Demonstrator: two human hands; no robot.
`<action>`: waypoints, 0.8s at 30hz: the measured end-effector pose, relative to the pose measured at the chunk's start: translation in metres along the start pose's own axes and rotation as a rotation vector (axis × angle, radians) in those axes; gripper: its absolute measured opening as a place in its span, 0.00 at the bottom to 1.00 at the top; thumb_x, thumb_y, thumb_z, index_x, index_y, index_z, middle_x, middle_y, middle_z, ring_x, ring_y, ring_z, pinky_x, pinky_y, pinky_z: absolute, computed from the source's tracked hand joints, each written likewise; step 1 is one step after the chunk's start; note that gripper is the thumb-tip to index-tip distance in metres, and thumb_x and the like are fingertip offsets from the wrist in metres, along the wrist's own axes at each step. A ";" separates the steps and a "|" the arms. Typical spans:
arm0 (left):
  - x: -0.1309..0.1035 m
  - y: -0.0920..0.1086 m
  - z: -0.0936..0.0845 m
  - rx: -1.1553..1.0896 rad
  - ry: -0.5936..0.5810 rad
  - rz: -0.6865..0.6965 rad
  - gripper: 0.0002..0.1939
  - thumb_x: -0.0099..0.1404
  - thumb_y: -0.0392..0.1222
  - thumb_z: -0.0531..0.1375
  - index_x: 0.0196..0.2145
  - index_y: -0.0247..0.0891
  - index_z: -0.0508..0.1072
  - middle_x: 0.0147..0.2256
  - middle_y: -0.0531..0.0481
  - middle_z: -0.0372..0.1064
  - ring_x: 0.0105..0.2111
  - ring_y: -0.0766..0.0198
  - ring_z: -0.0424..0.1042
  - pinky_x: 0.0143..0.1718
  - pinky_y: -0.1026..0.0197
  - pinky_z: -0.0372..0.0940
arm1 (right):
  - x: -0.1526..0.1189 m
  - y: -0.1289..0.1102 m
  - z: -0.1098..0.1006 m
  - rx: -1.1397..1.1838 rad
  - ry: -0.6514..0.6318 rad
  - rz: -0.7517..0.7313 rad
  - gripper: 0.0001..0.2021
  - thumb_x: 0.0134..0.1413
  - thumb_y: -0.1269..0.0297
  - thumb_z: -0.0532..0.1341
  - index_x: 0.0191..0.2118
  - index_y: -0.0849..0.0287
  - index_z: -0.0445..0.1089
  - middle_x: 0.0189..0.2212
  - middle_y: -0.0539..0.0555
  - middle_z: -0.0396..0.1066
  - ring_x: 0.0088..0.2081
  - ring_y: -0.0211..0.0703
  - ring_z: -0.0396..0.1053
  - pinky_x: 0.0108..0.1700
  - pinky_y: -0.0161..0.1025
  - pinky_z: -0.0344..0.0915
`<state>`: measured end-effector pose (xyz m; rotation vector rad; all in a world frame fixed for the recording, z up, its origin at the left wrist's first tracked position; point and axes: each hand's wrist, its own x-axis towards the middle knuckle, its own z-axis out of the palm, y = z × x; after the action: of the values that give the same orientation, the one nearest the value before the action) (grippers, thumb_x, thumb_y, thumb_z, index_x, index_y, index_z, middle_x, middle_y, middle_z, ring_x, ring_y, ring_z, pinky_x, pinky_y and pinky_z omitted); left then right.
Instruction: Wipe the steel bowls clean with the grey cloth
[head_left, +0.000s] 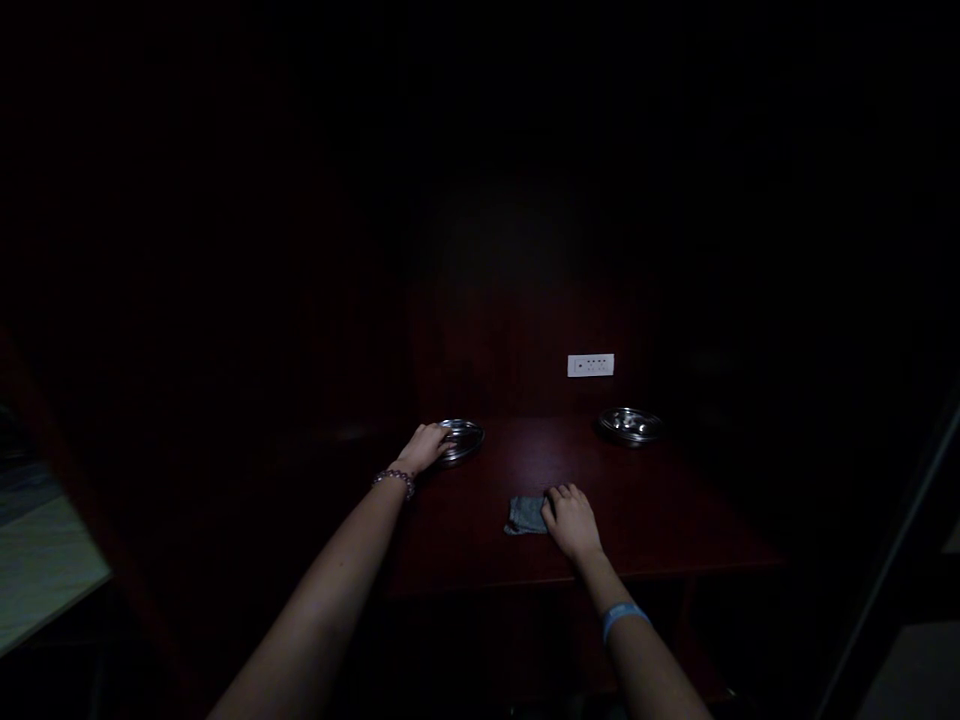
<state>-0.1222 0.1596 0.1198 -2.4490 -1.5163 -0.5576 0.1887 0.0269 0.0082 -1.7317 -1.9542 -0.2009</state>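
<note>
On the left of the dark red shelf, my left hand (425,448) holds the near left rim of a shiny round metal dish (466,437). My right hand (574,519) is lower on the same surface, fingers bent over the right side of a small grey-blue cloth (526,515). The cloth lies flat, and part of it is hidden under that hand. Farther back on the right stands a second shiny metal dish (631,425), apart from both hands.
The dark red shelf (652,520) ends at a front edge close to me. A white power socket (591,365) is set in the back wall. Dark side panels rise left and right. A pale board (49,570) shows at the lower left. Much is lost in shadow.
</note>
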 end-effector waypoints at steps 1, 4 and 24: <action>-0.001 0.000 0.000 -0.011 0.005 0.000 0.15 0.68 0.50 0.55 0.45 0.40 0.76 0.45 0.41 0.76 0.47 0.53 0.74 0.53 0.54 0.63 | 0.000 0.000 0.000 0.002 -0.001 -0.001 0.18 0.67 0.63 0.48 0.49 0.61 0.74 0.48 0.62 0.75 0.54 0.53 0.66 0.58 0.46 0.55; -0.001 0.006 -0.005 -0.068 0.059 0.024 0.16 0.69 0.50 0.53 0.45 0.39 0.76 0.45 0.42 0.76 0.47 0.54 0.73 0.54 0.54 0.62 | 0.000 0.000 -0.003 0.008 -0.005 0.002 0.18 0.67 0.63 0.49 0.49 0.61 0.74 0.47 0.62 0.75 0.53 0.53 0.66 0.58 0.46 0.56; -0.101 0.203 -0.009 -0.152 0.419 0.512 0.16 0.73 0.44 0.50 0.40 0.38 0.77 0.33 0.45 0.75 0.36 0.57 0.71 0.43 0.53 0.63 | -0.043 -0.020 -0.036 0.048 -0.219 -0.187 0.31 0.62 0.42 0.55 0.62 0.58 0.63 0.61 0.60 0.65 0.61 0.55 0.60 0.64 0.50 0.53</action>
<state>0.0162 -0.0174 0.0896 -2.4772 -0.6771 -1.0150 0.1820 -0.0305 0.0231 -1.5973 -2.2616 -0.0299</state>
